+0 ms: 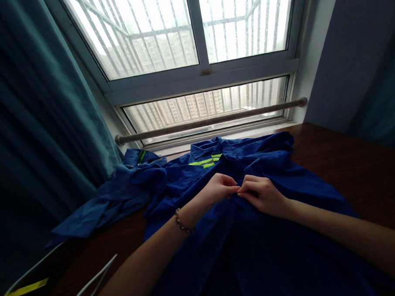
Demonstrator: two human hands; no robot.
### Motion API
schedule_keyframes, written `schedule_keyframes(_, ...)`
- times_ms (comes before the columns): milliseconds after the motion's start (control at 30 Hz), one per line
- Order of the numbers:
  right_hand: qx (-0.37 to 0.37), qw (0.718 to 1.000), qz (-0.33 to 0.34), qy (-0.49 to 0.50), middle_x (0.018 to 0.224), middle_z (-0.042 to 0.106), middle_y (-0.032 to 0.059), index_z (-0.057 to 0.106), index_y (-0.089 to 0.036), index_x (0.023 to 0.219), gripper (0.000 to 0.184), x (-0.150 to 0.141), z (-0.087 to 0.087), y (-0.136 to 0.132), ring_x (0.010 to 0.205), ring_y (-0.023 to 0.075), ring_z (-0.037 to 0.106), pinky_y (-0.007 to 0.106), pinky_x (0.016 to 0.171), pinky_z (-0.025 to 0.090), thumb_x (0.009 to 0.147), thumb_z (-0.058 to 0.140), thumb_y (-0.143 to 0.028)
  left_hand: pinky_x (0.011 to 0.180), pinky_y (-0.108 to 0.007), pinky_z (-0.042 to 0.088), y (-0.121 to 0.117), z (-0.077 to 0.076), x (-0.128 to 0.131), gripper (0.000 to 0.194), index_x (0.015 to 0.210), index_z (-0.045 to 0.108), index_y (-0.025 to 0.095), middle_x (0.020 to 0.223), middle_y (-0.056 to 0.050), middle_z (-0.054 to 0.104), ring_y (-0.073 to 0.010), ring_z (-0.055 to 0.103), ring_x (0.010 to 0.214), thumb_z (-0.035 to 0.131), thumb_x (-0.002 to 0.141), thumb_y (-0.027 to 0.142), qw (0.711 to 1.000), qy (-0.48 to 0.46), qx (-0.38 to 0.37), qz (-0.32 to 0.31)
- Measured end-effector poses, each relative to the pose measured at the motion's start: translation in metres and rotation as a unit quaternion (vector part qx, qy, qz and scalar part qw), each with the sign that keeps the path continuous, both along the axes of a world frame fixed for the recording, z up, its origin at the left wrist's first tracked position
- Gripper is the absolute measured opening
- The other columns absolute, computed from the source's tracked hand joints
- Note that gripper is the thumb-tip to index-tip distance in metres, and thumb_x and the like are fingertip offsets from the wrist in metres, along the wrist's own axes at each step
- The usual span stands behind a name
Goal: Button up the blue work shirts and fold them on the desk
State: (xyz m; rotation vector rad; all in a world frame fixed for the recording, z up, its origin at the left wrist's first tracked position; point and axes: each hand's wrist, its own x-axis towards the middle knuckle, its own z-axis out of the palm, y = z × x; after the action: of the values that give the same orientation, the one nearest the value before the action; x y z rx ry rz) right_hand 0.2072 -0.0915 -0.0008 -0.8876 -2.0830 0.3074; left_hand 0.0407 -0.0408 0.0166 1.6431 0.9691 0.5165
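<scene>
A blue work jacket [188, 235] with a collar and yellow-green strips on its chest lies spread out, collar toward the window. Over its front opening, my left hand [220, 188] and my right hand [265, 195] meet fingertip to fingertip. Both are closed in a pinch on the jacket's front edge, lifting the cloth slightly. Whether a button or snap sits between the fingertips is hidden. A braided bracelet [183, 223] circles my left wrist.
More blue clothing [121, 190] lies crumpled at the left, by a teal curtain [51, 106]. A metal rail [212, 120] crosses the barred window [140, 37] behind. White cords [95, 279] and a yellow strip [27, 288] are at the lower left of the dark wooden surface [359, 176].
</scene>
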Motion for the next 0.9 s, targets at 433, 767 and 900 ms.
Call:
schedule_keyframes(433,-0.155,0.982,-0.048,0.094,0.062,0.055,-0.0043,0.053,-0.018,0.1,0.034,0.0,-0.004,0.009,0.052,0.0094,0.051,0.02,0.049,0.04,0.07,0.064,-0.028,0.047,-0.019,0.035,0.004,0.004,-0.004,0.024,0.069,0.065,0.011,0.057,0.0,0.057,-0.0071,0.046,0.049,0.065,0.063,0.034,1.0,0.009,0.024,0.009)
schedule_keyframes(767,-0.172,0.985,-0.028,-0.007,0.05,0.051,-0.0047,0.057,-0.016,0.068,0.016,0.008,-0.008,0.019,0.045,0.0074,0.044,0.019,0.043,0.031,0.068,0.063,-0.031,0.049,-0.022,0.044,0.009,0.013,-0.017,0.048,0.093,0.058,0.015,0.084,-0.003,0.061,-0.0106,0.058,0.055,0.076,0.05,0.028,0.983,0.085,-0.067,-0.151)
schedule_keyframes(900,-0.129,0.987,-0.084,0.04,0.049,0.046,-0.006,0.053,-0.017,0.065,0.016,0.009,-0.006,0.017,0.045,0.0073,0.041,0.019,0.044,0.03,0.068,0.063,-0.03,0.049,-0.019,0.042,0.008,0.007,-0.015,0.025,0.074,0.062,0.013,0.062,0.002,0.056,-0.0075,0.052,0.049,0.068,0.061,0.033,0.978,0.111,-0.016,-0.175)
